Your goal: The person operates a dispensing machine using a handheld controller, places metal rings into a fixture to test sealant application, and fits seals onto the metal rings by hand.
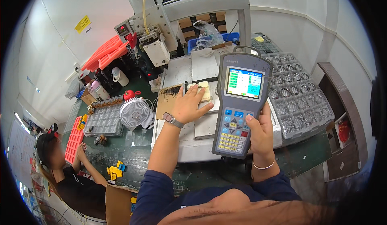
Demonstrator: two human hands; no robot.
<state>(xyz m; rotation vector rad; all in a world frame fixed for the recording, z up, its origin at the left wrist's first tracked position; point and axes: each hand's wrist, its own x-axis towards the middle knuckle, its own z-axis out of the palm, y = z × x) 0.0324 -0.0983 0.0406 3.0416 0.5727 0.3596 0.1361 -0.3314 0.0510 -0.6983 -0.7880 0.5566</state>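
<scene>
My right hand [261,132] grips a grey handheld controller [225,104] along its right edge, the thumb resting by the buttons under its lit colour screen. The controller stands upright, with a keypad of small keys at its lower end. My left hand [187,104] lies flat with fingers spread, the fingertips on a cream-coloured block [205,92] on the machine's pale bed [173,76]. Part of the block is hidden beneath the fingers. A brown sheet [164,100] bearing many small dark pieces lies beside the left hand.
A gantry machine head [156,52] rises beyond my left hand. Clear plastic trays [298,92] are stacked at the right. A white fan [135,113], a clear tray [105,121] and a red tray [74,140] lie leftward. At the lower left, another person [72,176] sits, hands together.
</scene>
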